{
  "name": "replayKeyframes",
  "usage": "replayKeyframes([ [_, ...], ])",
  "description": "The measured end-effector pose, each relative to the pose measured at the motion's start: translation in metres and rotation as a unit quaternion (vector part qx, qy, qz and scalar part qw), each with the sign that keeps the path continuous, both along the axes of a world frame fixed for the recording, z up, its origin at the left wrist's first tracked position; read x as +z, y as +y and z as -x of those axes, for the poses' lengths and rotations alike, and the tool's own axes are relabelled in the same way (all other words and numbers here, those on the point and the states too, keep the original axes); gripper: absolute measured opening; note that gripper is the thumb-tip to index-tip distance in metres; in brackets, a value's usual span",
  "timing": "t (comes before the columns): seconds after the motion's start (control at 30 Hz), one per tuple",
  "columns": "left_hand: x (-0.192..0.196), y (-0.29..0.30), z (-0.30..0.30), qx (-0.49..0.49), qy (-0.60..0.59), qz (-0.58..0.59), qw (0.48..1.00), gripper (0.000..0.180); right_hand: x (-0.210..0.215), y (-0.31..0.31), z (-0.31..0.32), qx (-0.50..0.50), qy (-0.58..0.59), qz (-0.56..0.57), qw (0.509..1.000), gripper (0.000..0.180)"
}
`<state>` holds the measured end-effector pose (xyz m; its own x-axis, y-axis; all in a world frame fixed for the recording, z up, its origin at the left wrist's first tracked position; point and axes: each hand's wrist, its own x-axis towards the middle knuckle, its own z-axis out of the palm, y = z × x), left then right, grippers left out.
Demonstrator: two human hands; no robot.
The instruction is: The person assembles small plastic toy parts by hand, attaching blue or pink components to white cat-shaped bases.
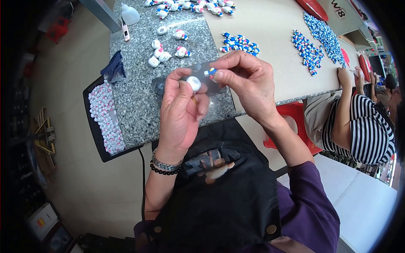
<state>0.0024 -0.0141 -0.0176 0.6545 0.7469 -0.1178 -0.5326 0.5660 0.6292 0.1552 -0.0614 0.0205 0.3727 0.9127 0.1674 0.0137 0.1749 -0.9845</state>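
Between the fingers of my left hand [182, 105] is a small white figurine head [194, 84], rounded, with a dark mark on its face. My right hand [249, 82] pinches a little blue figurine body [211, 73] that has a white end and touches of red and yellow. The two parts are close together but apart, above the near edge of the speckled granite slab [139, 101]. Loose white heads [154, 62] lie just beyond my hands, alongside a few joined figurines [182, 52] with pink and blue parts.
Blue bodies [238, 43] are heaped past my right hand, with larger piles [308, 52] farther right. A black tray [102, 149] of white heads stands at the left edge, near a dark cloth [114, 67] and a squeeze bottle [130, 14]. A person in stripes [363, 126] sits at right.
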Motion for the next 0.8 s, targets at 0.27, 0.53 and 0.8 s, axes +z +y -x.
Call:
replayKeyframes([
  [0.27, 0.006, 0.003, 0.007, -0.027, -0.036, 0.069, 0.997, 0.033, -0.009, 0.0, -0.009, -0.041, -0.092, -0.034, 0.994, 0.008],
  [0.53, 0.009, -0.007, 0.002, -0.014, 0.033, 0.016, 0.999, 0.037, -0.011, -0.001, -0.004, -0.035, -0.291, -0.16, 0.943, 0.018],
  [0.8, 0.014, -0.01, -0.002, -0.019, 0.049, 0.008, 0.999, 0.035, -0.009, -0.002, -0.002, -0.037, -0.337, -0.181, 0.923, 0.016],
])
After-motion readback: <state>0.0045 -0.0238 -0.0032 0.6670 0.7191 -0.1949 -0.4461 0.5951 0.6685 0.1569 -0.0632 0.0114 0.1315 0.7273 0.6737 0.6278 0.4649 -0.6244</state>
